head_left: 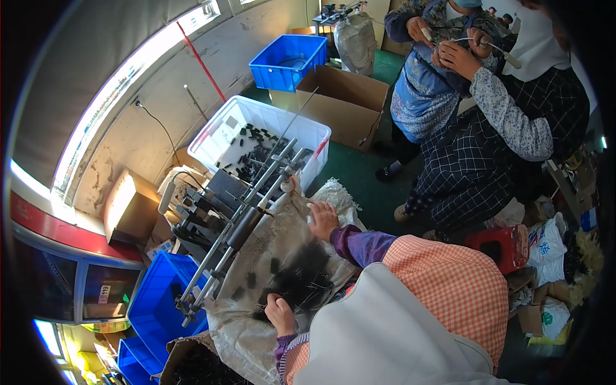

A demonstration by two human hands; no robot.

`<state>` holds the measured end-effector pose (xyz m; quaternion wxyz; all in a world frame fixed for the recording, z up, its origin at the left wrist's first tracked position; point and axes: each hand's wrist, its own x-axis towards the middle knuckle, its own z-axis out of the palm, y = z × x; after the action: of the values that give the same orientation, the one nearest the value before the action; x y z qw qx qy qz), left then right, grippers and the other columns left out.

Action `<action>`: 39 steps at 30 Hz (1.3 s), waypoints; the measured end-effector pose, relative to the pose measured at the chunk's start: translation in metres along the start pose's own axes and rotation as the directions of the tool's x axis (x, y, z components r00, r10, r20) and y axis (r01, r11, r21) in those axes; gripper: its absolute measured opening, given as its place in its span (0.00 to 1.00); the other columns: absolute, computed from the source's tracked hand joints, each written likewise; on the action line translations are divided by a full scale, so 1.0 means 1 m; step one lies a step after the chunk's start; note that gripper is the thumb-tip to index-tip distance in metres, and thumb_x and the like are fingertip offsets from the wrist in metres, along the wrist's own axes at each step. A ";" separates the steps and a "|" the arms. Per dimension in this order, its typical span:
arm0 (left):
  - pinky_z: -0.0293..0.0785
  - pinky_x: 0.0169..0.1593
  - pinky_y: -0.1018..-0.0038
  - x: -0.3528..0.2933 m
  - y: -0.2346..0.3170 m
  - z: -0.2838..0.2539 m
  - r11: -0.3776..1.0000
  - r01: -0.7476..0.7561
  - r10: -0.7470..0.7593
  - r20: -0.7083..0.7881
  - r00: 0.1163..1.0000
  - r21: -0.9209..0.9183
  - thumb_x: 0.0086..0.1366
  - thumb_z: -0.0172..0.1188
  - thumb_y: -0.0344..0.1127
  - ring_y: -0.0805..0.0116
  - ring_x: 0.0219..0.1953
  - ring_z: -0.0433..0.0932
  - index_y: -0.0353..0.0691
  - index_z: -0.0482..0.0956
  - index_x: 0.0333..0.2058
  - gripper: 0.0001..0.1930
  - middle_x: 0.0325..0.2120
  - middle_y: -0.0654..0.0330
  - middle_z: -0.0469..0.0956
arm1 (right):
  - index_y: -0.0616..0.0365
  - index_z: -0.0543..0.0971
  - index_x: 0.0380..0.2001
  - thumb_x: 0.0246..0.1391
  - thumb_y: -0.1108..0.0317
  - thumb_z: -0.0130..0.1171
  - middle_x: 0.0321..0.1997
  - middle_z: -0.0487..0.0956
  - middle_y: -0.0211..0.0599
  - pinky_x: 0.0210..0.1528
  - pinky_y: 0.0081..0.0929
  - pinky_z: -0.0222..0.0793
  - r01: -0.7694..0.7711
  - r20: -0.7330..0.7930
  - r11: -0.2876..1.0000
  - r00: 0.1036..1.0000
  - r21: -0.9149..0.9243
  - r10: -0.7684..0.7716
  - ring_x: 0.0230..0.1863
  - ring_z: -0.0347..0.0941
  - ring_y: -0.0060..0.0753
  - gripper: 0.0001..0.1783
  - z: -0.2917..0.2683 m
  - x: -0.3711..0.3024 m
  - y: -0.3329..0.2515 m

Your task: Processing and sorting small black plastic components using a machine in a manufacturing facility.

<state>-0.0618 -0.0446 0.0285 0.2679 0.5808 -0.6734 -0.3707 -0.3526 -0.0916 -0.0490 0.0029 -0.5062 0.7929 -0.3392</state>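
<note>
My left hand [280,314] is at the lower edge of a pile of loose black bristle-like strands [300,277], its fingers curled in. Whatever they pinch, if anything, is too small to make out. The strands lie on a pale woven sack [237,327] spread in front of me. Beyond the pile, my right hand [324,220] rests near the sack's far edge with fingers stretched out, white coverings on some fingertips. A metal machine with parallel rods and a dark roller [245,228] stands along the sack's left side, apart from both hands.
Behind the machine is a white plastic bin [308,131] of small black pieces. A cardboard box [346,96] and blue crate [282,58] stand farther back. Blue bins [151,308] sit at left. Two people [410,96] stand at right, handling a white cord. A red container [507,247] is at right.
</note>
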 end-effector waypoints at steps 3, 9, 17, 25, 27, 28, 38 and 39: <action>0.64 0.27 0.58 0.000 0.003 0.000 1.000 0.000 0.000 -0.001 1.000 0.005 0.53 0.41 0.32 0.46 0.20 0.70 0.32 0.70 0.23 0.11 0.15 0.43 0.70 | 0.55 0.69 0.48 0.40 0.65 0.54 0.54 0.67 0.40 0.61 0.44 0.51 -0.001 0.002 1.000 1.000 -0.010 0.001 0.58 0.60 0.44 0.26 0.000 0.001 0.001; 0.64 0.27 0.59 -0.001 0.007 -0.001 1.000 0.012 -0.012 0.001 1.000 0.009 0.53 0.41 0.32 0.46 0.19 0.70 0.32 0.70 0.23 0.10 0.15 0.43 0.70 | 0.55 0.69 0.47 0.41 0.65 0.54 0.54 0.67 0.40 0.61 0.43 0.51 -0.004 0.010 1.000 1.000 -0.010 0.004 0.58 0.60 0.44 0.25 -0.003 0.002 0.000; 0.64 0.26 0.59 -0.002 0.006 -0.001 1.000 0.007 -0.007 0.003 1.000 0.007 0.53 0.42 0.32 0.46 0.19 0.70 0.32 0.70 0.23 0.11 0.15 0.44 0.69 | 0.55 0.69 0.47 0.41 0.64 0.54 0.54 0.68 0.41 0.60 0.43 0.51 -0.006 0.002 1.000 1.000 -0.012 0.006 0.58 0.61 0.44 0.25 -0.003 0.000 -0.001; 0.64 0.26 0.58 -0.002 0.004 0.000 1.000 -0.005 0.005 0.002 1.000 0.015 0.53 0.41 0.32 0.45 0.19 0.70 0.32 0.70 0.23 0.11 0.15 0.43 0.69 | 0.55 0.69 0.47 0.41 0.64 0.54 0.53 0.68 0.40 0.60 0.43 0.51 -0.007 -0.008 1.000 1.000 -0.021 0.007 0.57 0.61 0.44 0.25 -0.001 0.000 0.000; 0.64 0.26 0.58 -0.002 0.003 0.000 1.000 -0.006 0.006 0.001 1.000 0.016 0.53 0.41 0.32 0.44 0.19 0.70 0.32 0.70 0.23 0.11 0.15 0.43 0.69 | 0.55 0.70 0.46 0.41 0.64 0.54 0.53 0.68 0.40 0.60 0.43 0.51 0.004 -0.024 1.000 1.000 -0.022 -0.004 0.57 0.61 0.44 0.24 -0.001 0.000 0.001; 0.64 0.26 0.58 -0.002 0.003 0.000 1.000 -0.008 0.008 -0.001 1.000 0.018 0.53 0.41 0.32 0.44 0.19 0.69 0.32 0.70 0.23 0.11 0.15 0.43 0.69 | 0.55 0.70 0.46 0.41 0.64 0.54 0.53 0.68 0.40 0.60 0.43 0.51 0.003 -0.023 1.000 1.000 -0.022 -0.004 0.57 0.61 0.44 0.24 -0.002 0.000 0.000; 0.64 0.26 0.57 -0.002 0.003 0.001 1.000 -0.004 0.004 -0.004 1.000 0.021 0.54 0.41 0.32 0.44 0.19 0.70 0.32 0.70 0.23 0.11 0.15 0.42 0.69 | 0.55 0.69 0.46 0.42 0.64 0.53 0.53 0.68 0.40 0.61 0.43 0.50 -0.006 -0.003 1.000 1.000 -0.014 0.006 0.58 0.60 0.43 0.24 -0.004 0.001 -0.001; 0.64 0.26 0.57 -0.002 0.002 0.001 1.000 -0.004 0.004 -0.001 1.000 0.021 0.54 0.41 0.32 0.44 0.19 0.70 0.32 0.70 0.23 0.11 0.15 0.42 0.69 | 0.55 0.69 0.47 0.42 0.64 0.53 0.53 0.68 0.40 0.61 0.43 0.50 -0.009 -0.002 1.000 1.000 -0.014 0.009 0.58 0.60 0.43 0.24 -0.004 0.000 -0.002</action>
<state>-0.0633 -0.0422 0.0302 0.2630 0.5824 -0.6782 -0.3629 -0.3528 -0.0903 -0.0452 0.0001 -0.5023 0.7976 -0.3340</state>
